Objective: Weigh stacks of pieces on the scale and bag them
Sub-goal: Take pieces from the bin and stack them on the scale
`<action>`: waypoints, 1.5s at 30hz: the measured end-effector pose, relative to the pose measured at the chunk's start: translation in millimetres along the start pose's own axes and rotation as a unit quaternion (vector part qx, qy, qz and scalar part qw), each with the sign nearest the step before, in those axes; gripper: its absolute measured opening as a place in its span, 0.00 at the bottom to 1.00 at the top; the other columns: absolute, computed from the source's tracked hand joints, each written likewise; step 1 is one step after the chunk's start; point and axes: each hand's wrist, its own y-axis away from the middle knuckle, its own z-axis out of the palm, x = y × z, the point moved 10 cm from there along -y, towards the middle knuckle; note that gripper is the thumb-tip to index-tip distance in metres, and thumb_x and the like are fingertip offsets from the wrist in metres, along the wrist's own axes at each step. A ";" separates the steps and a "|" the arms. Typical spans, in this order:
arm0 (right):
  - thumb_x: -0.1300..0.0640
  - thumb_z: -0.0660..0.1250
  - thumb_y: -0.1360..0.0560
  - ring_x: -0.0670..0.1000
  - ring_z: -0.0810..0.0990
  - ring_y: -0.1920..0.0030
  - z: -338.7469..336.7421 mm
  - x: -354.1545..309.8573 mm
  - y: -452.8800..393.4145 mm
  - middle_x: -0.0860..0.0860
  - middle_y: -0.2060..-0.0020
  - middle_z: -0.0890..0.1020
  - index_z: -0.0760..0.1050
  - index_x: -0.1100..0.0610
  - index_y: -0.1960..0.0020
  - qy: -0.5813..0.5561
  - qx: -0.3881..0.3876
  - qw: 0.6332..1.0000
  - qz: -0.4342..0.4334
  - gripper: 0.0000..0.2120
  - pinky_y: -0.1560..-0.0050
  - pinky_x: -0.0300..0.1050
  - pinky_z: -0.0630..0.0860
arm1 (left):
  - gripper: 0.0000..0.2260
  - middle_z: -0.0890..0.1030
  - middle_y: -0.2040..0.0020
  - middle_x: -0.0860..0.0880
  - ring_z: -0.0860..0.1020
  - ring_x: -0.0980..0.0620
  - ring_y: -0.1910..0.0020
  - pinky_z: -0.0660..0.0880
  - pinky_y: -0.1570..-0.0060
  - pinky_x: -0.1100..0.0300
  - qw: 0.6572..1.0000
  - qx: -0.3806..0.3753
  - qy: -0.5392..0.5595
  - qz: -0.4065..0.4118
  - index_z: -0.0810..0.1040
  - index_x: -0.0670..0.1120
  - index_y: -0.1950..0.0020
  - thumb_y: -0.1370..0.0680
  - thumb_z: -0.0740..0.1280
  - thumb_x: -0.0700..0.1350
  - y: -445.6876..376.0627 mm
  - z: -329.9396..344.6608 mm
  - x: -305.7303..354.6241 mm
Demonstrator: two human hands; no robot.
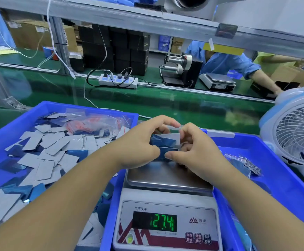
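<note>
A small stack of blue and grey rectangular pieces (pixel 165 142) sits pinched between my left hand (pixel 138 144) and my right hand (pixel 196 147), fingers of both curled round its ends, just above the steel pan of the white digital scale (pixel 167 211). Its green display reads 27.41. Left of my fingers, a blue plastic tray (pixel 60 105) holds loose pieces.

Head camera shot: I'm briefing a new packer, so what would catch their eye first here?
Both hands, left hand and right hand, pinch a stack of blue-and-grey pieces above the scale at centre, its green display glowing 27.41. To the left, a blue tray holds loose pieces.
</note>
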 end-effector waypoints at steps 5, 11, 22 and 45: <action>0.48 0.75 0.40 0.51 0.84 0.59 6.6 -8.5 2.2 0.43 0.55 0.84 0.69 0.38 0.49 0.013 -0.006 1.000 -0.020 0.23 0.54 0.56 0.81 | 0.31 0.76 0.39 0.53 0.77 0.62 0.41 0.76 0.46 0.66 0.997 0.013 0.070 0.028 0.73 0.59 0.36 0.32 0.60 0.30 -2.0 16.2 9.5; 0.53 0.77 0.35 0.41 0.80 0.60 3.1 -8.5 0.3 0.38 0.56 0.83 0.76 0.42 0.48 0.063 -0.010 0.997 -0.038 0.18 0.60 0.34 0.75 | 0.32 0.66 0.44 0.53 0.71 0.64 0.51 0.72 0.52 0.72 0.998 0.054 0.028 0.030 0.66 0.65 0.36 0.36 0.60 0.39 -7.0 11.4 6.9; 0.51 0.77 0.32 0.48 0.78 0.61 -10.6 -9.6 -1.7 0.45 0.63 0.81 0.79 0.47 0.58 0.091 0.023 0.994 -0.046 0.07 0.59 0.45 0.74 | 0.22 0.75 0.50 0.51 0.73 0.55 0.56 0.71 0.55 0.61 0.992 0.066 0.099 -0.040 0.77 0.56 0.46 0.37 0.58 0.40 -7.6 -19.1 -19.8; 0.51 0.75 0.30 0.51 0.77 0.62 -24.9 11.5 -5.8 0.48 0.65 0.81 0.81 0.52 0.58 0.109 0.049 0.993 0.009 0.06 0.60 0.44 0.74 | 0.09 0.81 0.66 0.52 0.77 0.57 0.70 0.75 0.69 0.67 0.983 0.128 0.067 -0.112 0.81 0.49 0.55 0.24 0.73 0.35 4.2 -66.5 -46.3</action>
